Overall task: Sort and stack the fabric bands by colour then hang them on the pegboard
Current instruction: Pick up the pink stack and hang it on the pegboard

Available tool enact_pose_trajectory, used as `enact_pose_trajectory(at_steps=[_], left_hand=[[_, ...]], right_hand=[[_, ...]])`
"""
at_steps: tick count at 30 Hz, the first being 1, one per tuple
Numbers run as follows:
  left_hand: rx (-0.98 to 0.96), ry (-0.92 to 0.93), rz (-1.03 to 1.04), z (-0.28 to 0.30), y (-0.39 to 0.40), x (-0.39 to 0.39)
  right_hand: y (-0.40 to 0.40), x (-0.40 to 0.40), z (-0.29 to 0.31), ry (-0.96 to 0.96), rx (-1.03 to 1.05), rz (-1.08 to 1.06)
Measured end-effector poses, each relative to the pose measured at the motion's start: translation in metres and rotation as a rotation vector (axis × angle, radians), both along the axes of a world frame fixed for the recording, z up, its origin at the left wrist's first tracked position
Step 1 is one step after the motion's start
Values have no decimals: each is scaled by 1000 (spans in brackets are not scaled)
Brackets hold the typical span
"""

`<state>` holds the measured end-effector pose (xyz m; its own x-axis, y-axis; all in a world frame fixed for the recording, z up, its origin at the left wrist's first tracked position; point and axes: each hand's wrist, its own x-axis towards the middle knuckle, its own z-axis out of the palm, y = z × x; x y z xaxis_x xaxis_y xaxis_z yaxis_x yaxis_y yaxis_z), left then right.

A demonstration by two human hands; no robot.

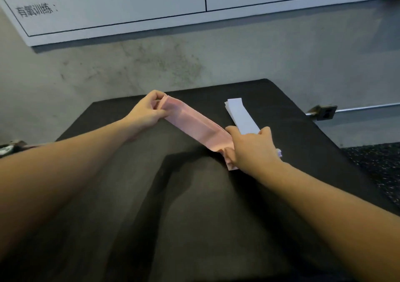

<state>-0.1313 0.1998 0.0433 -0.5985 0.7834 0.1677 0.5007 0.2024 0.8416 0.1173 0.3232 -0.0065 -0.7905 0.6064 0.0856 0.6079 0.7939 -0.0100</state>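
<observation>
On top of the black padded bench (216, 206), near its far end: pink fabric bands (195, 125), pulled out long and slanted between two hands. Left hand (145, 112) pinching the far end, fingers curled round it. Right hand (252, 149) gripping the near end, thumb and fingers closed on it (a bit of crumpled pink poking out below the knuckles). Just beside the pink, to the right and not quite touching: a pile of pale lilac bands (241, 114), lying flat, near end tucked under the right hand.

Probably soft and very light, a little stretchy, floppy when let go. Not slippery, not easy to break. Best held at both ends, as now, to keep the edges lined up; a grab in the middle would likely make it fold and slide apart.

Two colours, so two piles. How many bands in each: cannot tell, layers too thin to count. Two hands. One whiteboard (108, 4) on the wall behind. No pegboard in sight.
</observation>
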Motion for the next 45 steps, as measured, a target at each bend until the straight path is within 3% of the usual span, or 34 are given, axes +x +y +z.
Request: enact_pose_trajectory(at_steps=[7,13,20,28,36,41,45], left_hand=[[105,-17,-33,-16,-87,23],[78,-65,71,-47,-134,34],[23,-47,146,-67,-178,32],[-207,90,57,-72,-215,33],[-751,593,60,-52,-187,53],[-758,792,2,-62,-188,56],[-728,888,-70,-70,-198,46]], right_hand=[[3,-17,-11,-76,-77,-101],[-15,-10,-3,3,96,89],[-41,-2,18,21,-253,282],[-62,-9,19,-231,-262,391],[-94,-31,21,-385,-120,240],[-112,-33,0,-331,116,233],[-99,-25,-15,-206,152,324]])
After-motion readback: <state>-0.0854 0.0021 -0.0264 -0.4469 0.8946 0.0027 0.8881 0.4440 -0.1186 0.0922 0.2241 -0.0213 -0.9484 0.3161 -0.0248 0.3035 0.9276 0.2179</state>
